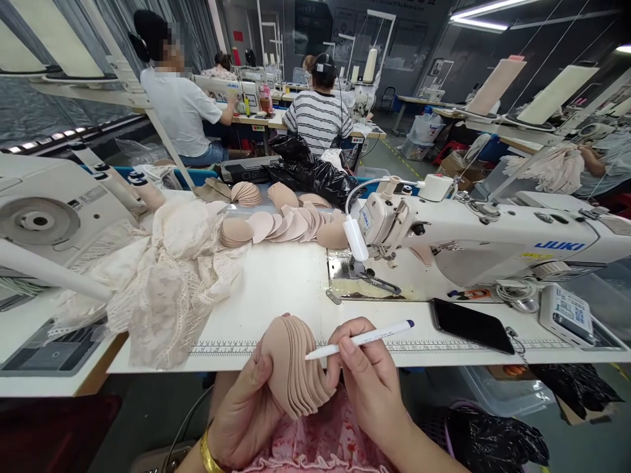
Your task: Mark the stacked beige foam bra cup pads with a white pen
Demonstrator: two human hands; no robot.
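My left hand [246,404] is wrapped round a fanned stack of beige bra cups [290,368], held up over the table's front edge. In my right hand [369,368] is a white marker pen [377,334], gripped between thumb and fingers. Its dark end points up to the right, and its tip lies at the edges of the fanned cups; whether it touches them I cannot tell. Further back on the table, more beige cups [290,223] lie in overlapping rows and piles.
Cream lace fabric [182,263] is heaped at the left. On the right stand a JUKI sewing machine [493,230], a black phone [472,325] and a white box-shaped device [566,315]. A printed ruler [227,348] runs along the front edge. Other people sit at machines beyond.
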